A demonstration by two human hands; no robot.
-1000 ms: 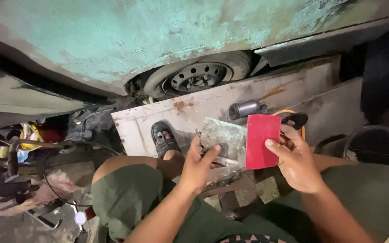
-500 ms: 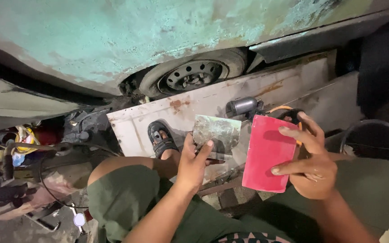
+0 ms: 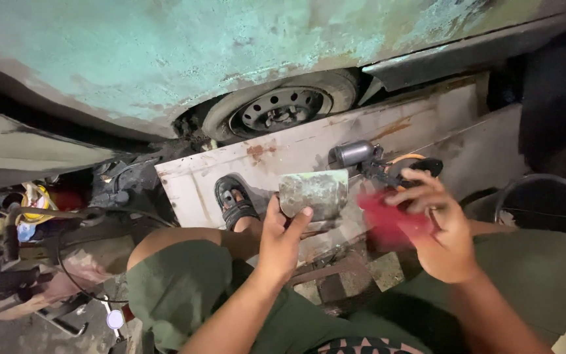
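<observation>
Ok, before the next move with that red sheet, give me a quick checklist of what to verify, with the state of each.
1. Left hand grips the grey-green mottled flat block: ok, thumb on its lower edge.
2. Right hand holds the red flexible sheet: ok, fingers curl over it.
3. Sheet lying flat: cannot tell, it is motion-blurred.
4. Sheet and block touching: cannot tell, they sit side by side.
5. Sandalled foot apart from both hands: ok, it rests on the rusty white metal panel.
6. Silver and black power tool out of the way: not ok, it lies right behind the right hand.
</observation>
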